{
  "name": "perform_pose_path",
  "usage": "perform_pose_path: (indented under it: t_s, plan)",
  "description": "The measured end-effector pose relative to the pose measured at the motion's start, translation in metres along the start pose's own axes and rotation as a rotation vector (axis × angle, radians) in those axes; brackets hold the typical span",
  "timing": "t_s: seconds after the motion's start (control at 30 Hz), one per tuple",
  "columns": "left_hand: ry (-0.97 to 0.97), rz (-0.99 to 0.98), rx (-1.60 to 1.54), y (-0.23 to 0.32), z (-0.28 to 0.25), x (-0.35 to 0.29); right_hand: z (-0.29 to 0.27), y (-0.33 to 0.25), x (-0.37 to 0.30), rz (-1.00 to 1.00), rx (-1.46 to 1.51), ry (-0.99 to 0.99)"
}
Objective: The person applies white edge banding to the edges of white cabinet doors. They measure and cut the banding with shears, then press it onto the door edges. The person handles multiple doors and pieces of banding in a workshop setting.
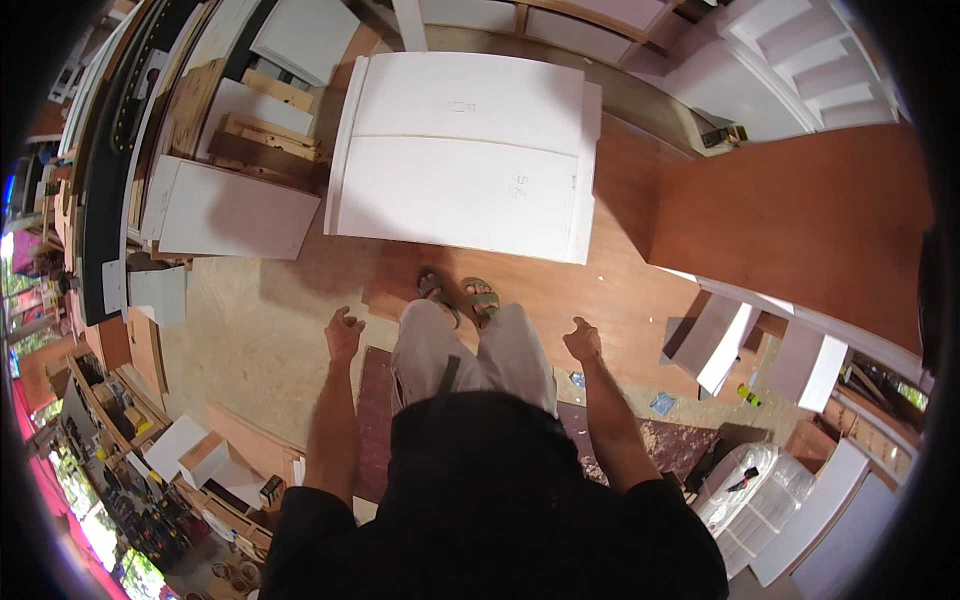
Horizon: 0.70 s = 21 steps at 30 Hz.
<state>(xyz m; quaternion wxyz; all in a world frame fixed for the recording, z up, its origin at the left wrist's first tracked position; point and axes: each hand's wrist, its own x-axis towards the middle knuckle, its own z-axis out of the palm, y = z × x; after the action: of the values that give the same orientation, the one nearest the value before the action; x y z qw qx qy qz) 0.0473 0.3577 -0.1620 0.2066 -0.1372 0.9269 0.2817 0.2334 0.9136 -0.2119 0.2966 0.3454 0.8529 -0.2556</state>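
Left hand (344,337) and right hand (582,342) well apart, outside trousered knees (515,332), fingers loosely half-curled, nothing seen in either. Step judged as pause, no contact: white panelled unit (440,190) untouched, just ahead of sandalled feet (482,298), over brown floor board (630,320). Taking hold would call for both hands forward, spread toward its side edges. Long axis runs left to right, right end slightly nearer knees, long near edge facing feet

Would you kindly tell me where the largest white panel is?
The largest white panel sits upper centre in the head view, beyond the sandals, left of the brown panel.
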Motion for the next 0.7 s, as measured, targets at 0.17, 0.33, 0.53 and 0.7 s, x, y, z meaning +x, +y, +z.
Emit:
perform_pose_path:
  t_s: [0.17, 0.33, 0.53, 0.7]
  plan:
    - [-0.073, -0.032, 0.36, -0.043, 0.044, 0.123, 0.007, -0.046, 0.086, -0.052, 0.093, 0.062]
    - [0.299, 0.551, 0.669, -0.084, 0.091, 0.243, 0.043, -0.067, 0.177, -0.237, -0.143, 0.226]
    - [0.109, 0.155, 0.583, -0.053, 0.1, 0.333, 0.065, -0.093, 0.217, -0.261, -0.165, 0.099]
    - [0.111, 0.13, 0.582, -0.065, 0.098, 0.354, 0.086, -0.093, 0.227, -0.2, -0.306, 0.244]
